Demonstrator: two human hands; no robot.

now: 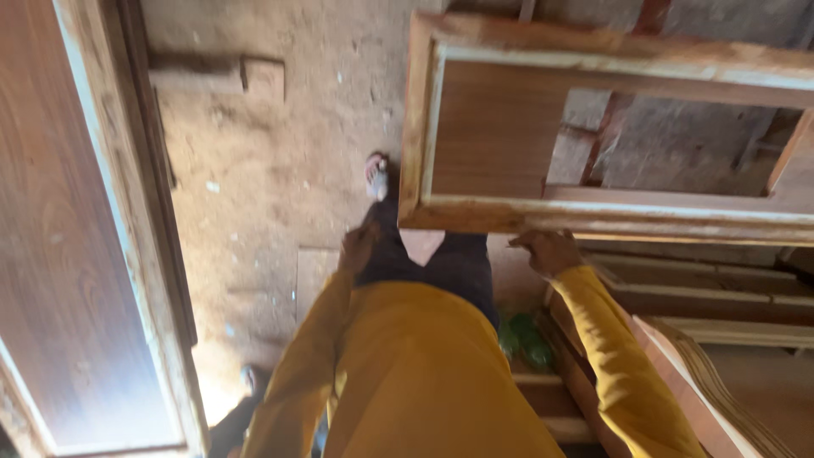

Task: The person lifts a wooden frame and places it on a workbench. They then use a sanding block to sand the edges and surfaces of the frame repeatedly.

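Dirt floor [271, 170] underfoot; right hand [549, 250] grips wooden door frame [610, 216] — left hand [358, 248] loosely curled.

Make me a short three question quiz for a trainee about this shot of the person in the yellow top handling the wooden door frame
1. True or false: the right hand grips the lower edge of the wooden door frame.
2. Where is the left hand?
A. on the frame
B. hanging free beside the dark trousers, off the frame
C. on the door panel at the left
3. Fill in: the floor under the sandalled foot is bare ____.

Key
1. True
2. B
3. Dirt, dusty and reddish brown
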